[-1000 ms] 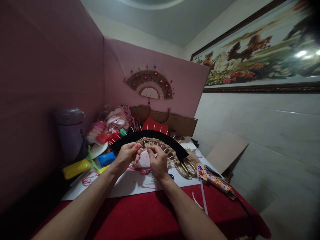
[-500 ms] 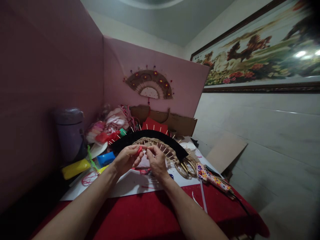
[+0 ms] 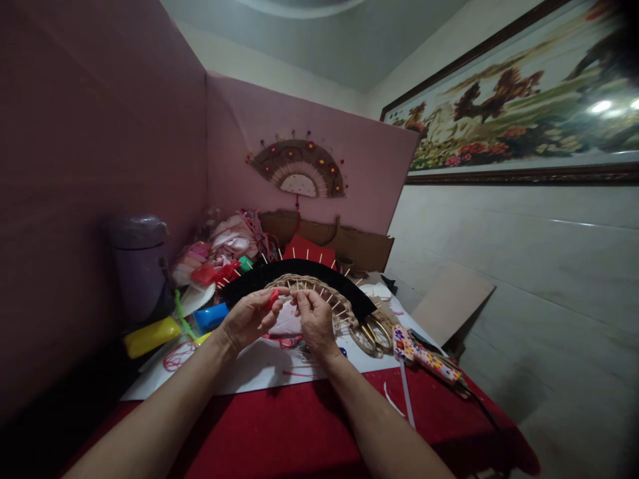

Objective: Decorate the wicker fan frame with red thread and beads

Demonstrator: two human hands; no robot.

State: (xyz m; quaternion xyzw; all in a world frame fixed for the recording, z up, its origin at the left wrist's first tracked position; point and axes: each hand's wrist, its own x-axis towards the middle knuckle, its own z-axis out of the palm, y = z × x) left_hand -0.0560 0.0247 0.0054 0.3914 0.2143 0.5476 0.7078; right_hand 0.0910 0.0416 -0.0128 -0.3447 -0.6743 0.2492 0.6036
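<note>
My left hand (image 3: 253, 314) holds a small soft red piece (image 3: 273, 298) between thumb and fingers, its index finger stretched toward the other hand. My right hand (image 3: 315, 322) is close beside it, thumb and fingertips pinched together; whatever they grip is too small to make out. Behind both hands lies a fan shape with a black outer band (image 3: 319, 271), pale sticks poking past its edge and a woven tan arc (image 3: 327, 293) inside. Part of its pale lower centre (image 3: 288, 320) shows between my hands.
Gold-handled scissors (image 3: 372, 336) and a flower-patterned glue gun (image 3: 424, 358) lie at the right. Yellow (image 3: 152, 336) and blue (image 3: 210, 317) packets, a lidded container (image 3: 141, 273) and pink bundled material (image 3: 232, 238) are at the left. A finished fan (image 3: 299, 166) hangs behind.
My left hand has shifted slightly left with the red piece, and its lower fingers have moved away from the right hand. My right hand has turned a little, still pinched.
</note>
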